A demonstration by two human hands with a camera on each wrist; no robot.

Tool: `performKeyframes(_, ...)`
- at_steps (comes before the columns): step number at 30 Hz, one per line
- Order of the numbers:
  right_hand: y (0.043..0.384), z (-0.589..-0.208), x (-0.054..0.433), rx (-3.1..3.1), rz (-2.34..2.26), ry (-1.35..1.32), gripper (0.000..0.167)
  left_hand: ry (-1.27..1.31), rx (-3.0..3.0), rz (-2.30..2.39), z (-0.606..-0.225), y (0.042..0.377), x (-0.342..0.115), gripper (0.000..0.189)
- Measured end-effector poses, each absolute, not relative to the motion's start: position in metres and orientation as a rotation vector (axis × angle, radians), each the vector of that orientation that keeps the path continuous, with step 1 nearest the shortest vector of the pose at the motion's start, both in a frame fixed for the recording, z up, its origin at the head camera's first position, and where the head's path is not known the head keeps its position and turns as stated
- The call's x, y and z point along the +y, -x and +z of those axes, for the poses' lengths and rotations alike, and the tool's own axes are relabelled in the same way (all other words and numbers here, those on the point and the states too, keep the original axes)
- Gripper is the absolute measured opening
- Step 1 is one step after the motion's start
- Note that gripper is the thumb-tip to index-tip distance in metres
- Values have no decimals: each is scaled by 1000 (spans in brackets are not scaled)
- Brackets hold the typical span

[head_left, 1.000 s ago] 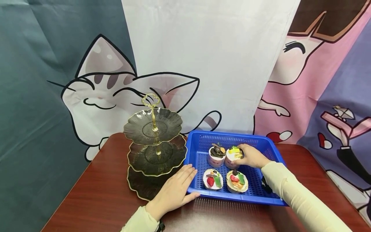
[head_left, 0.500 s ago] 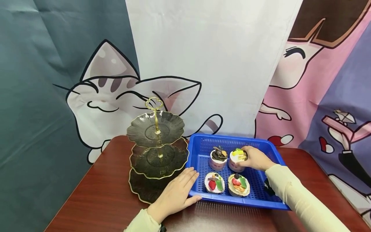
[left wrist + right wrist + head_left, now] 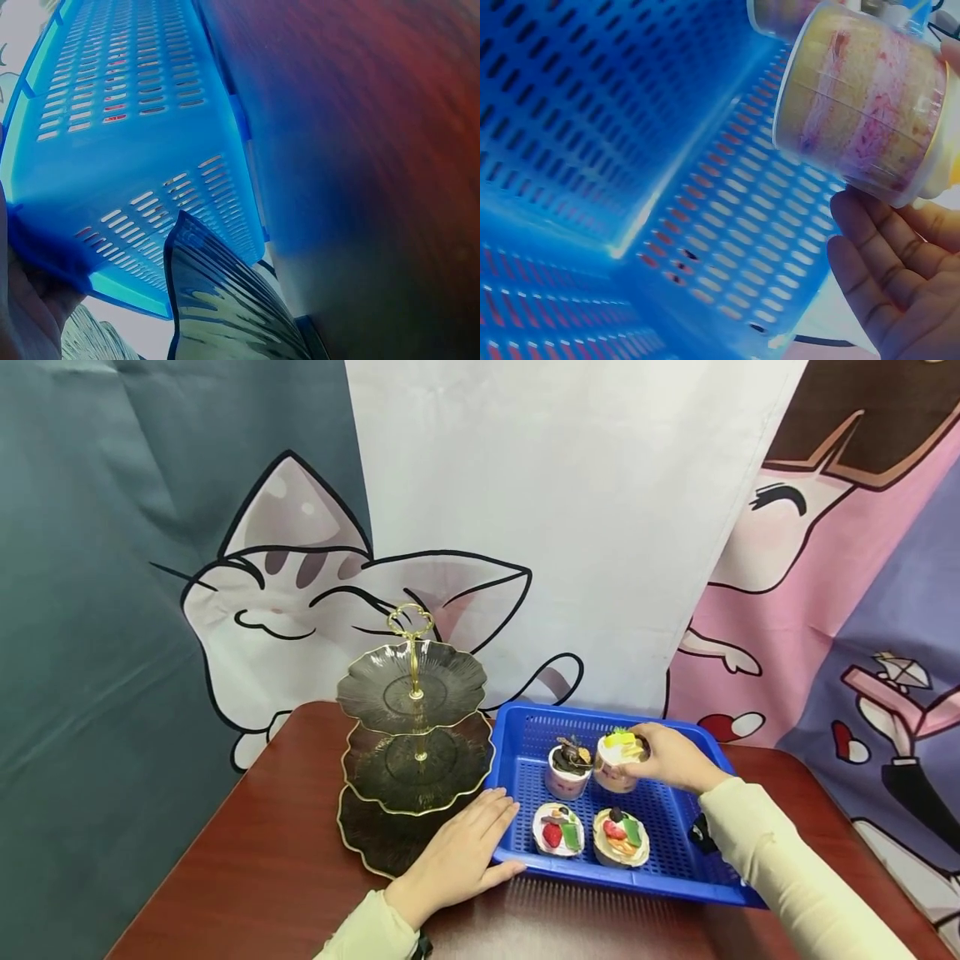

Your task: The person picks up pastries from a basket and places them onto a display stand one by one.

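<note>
My right hand [image 3: 675, 760] grips a small cake cup [image 3: 615, 776] topped with white cream and yellow fruit, thumb and fingers around its upper part. In the right wrist view the clear cup [image 3: 866, 97] shows yellow and pink cake layers, tipped over the blue basket's perforated floor. Beside it stands a cake cup with a dark topping [image 3: 567, 783]. Nearer me in the basket sit two fruit-topped cream cakes, one white [image 3: 558, 831] and one pale yellow [image 3: 620, 852]. My left hand [image 3: 459, 850] rests with fairly straight fingers on the left rim of the blue basket [image 3: 630, 880].
Left of the basket stands a dark three-tier stand [image 3: 411, 687] with gold wavy edges and a gold handle. Its lower plates reach close to my left hand. Both stand on a reddish-brown table [image 3: 247, 852], with a cartoon-printed cloth [image 3: 585, 527] behind.
The right hand has raised the yellow-fruit cake cup slightly from its place beside the dark-topped one. The left hand stays on the basket rim. The head view has shifted a little.
</note>
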State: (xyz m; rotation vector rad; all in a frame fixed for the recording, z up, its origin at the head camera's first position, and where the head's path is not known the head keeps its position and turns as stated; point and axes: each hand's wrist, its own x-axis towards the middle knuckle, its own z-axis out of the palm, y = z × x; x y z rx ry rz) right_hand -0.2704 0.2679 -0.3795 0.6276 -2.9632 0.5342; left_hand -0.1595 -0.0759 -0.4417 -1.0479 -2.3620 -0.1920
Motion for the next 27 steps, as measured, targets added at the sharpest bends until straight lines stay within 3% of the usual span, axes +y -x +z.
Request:
performKeyframes(12, 267, -353, 264, -2901, 472, -708, 57, 1056, -2373, -217, -440, 161, -76, 66)
performKeyframes(27, 258, -313, 245, -2894, 455, -781, 57, 1061, -2373, -221, -437, 159, -77, 66)
